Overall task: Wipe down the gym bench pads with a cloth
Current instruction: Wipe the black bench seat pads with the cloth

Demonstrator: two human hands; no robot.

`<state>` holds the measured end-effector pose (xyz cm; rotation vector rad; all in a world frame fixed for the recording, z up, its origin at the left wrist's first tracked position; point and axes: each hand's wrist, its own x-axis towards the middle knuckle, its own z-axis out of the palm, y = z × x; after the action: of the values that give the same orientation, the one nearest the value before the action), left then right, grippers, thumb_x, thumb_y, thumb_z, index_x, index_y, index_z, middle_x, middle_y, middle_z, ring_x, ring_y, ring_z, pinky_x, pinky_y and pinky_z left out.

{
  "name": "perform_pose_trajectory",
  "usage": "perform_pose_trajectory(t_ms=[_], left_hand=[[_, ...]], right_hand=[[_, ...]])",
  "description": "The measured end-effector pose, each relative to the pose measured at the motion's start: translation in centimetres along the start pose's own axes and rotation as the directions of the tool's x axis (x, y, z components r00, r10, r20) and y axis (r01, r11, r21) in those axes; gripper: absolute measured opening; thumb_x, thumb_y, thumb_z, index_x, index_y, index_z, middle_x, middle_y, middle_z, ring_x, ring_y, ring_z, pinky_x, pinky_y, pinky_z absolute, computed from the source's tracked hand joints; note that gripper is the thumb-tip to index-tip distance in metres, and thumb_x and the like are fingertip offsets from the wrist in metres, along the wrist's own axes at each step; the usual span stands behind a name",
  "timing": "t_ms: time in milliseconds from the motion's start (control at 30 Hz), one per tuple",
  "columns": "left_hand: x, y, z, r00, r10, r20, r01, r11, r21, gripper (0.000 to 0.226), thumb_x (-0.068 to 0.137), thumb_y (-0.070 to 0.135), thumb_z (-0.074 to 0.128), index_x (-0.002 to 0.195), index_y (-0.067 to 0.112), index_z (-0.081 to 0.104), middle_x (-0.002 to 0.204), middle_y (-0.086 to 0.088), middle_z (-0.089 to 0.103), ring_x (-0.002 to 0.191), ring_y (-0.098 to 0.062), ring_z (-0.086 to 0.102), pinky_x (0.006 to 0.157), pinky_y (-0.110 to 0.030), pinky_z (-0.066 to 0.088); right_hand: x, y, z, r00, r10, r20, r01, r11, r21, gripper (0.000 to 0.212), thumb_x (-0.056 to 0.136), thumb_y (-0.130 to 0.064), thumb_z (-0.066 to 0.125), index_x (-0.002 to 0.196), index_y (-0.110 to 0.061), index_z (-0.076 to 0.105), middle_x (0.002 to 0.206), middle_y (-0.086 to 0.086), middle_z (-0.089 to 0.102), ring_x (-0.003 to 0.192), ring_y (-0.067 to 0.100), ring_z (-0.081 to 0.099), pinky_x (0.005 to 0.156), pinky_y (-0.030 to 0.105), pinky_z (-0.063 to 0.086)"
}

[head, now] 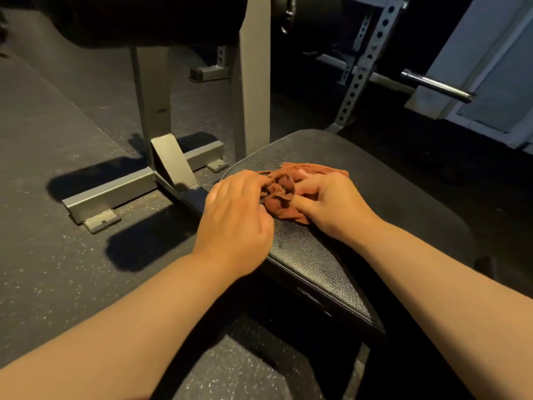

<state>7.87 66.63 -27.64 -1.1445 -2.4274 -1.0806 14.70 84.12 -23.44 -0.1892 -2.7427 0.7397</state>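
A crumpled rust-orange terry cloth (284, 194) lies bunched on the black textured vinyl seat pad (389, 197), near its far left edge. The left hand (236, 215) grips the cloth with curled fingers. The right hand (331, 203) pinches its folds between thumb and fingers. A faint marking on the pad's side edge is unreadable. The grey steel bench frame (115, 192) stands on speckled rubber flooring (57, 269).

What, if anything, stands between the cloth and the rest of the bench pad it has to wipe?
Nothing visible does. The left hand and right hand grip the rust-coloured cloth on the black seat pad, whose remaining surface shows no objects.
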Motion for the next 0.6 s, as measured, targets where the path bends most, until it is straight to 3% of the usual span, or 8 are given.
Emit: perform_pose_trajectory(t_ms=[100, 267, 367, 500, 600], left_hand=[[0.1, -0.2, -0.2, 1.0, -0.003, 0.004, 0.003, 1.0, 0.018, 0.048, 0.086, 0.022, 0.042, 0.133, 0.017, 0.049, 0.131, 0.0, 0.052, 0.123, -0.019, 0.044, 0.109, -0.036, 0.027], [-0.2, 0.1, -0.1, 1.0, -0.001, 0.029, 0.001, 1.0, 0.011, 0.047, 0.088, 0.022, 0.042, 0.133, 0.016, 0.05, 0.132, 0.0, 0.051, 0.124, -0.017, 0.042, 0.11, -0.036, 0.026], [-0.4, 0.4, 0.2, 1.0, -0.007, 0.003, 0.007, 1.0, 0.022, 0.047, 0.086, 0.023, 0.045, 0.132, 0.015, 0.05, 0.13, 0.0, 0.051, 0.122, -0.018, 0.043, 0.109, -0.033, 0.023], [-0.3, 0.3, 0.0, 1.0, -0.012, -0.016, 0.012, 1.0, 0.006, 0.05, 0.085, 0.026, 0.047, 0.135, 0.018, 0.046, 0.13, 0.003, 0.047, 0.121, -0.016, 0.042, 0.109, -0.035, 0.026], [-0.1, -0.2, -0.2, 1.0, 0.003, 0.003, -0.003, 1.0, 0.01, 0.052, 0.085, 0.03, 0.047, 0.136, 0.019, 0.045, 0.133, 0.003, 0.046, 0.125, -0.016, 0.042, 0.11, -0.04, 0.029]], right_hand=[[2.1, -0.9, -0.3, 0.998, 0.045, -0.052, -0.047, 0.998, -0.032, 0.034, 0.088, -0.013, 0.071, 0.063, -0.035, 0.062, 0.057, -0.017, 0.056, 0.062, -0.01, 0.053, 0.062, 0.006, 0.035], [-2.2, 0.4, -2.8, 0.984, 0.098, 0.145, -0.111, 0.99, 0.086, 0.025, 0.082, -0.01, 0.077, 0.066, -0.026, 0.068, 0.057, -0.018, 0.059, 0.053, -0.002, 0.049, 0.059, 0.016, 0.04], [-1.7, 0.4, -1.7, 0.991, 0.101, 0.084, -0.111, 0.986, 0.126, 0.03, 0.081, -0.007, 0.079, 0.066, -0.028, 0.064, 0.059, -0.024, 0.06, 0.055, -0.004, 0.052, 0.06, 0.012, 0.04], [1.5, -1.2, 0.4, 0.998, 0.067, 0.005, -0.067, 0.988, 0.141, 0.029, 0.083, -0.006, 0.077, 0.069, -0.028, 0.062, 0.07, -0.016, 0.063, 0.06, -0.01, 0.054, 0.064, 0.01, 0.042], [0.6, -0.6, -1.5, 0.988, 0.071, 0.138, -0.086, 0.99, 0.107, 0.024, 0.084, -0.009, 0.077, 0.072, -0.024, 0.063, 0.071, -0.012, 0.063, 0.06, -0.006, 0.054, 0.063, 0.012, 0.043]])
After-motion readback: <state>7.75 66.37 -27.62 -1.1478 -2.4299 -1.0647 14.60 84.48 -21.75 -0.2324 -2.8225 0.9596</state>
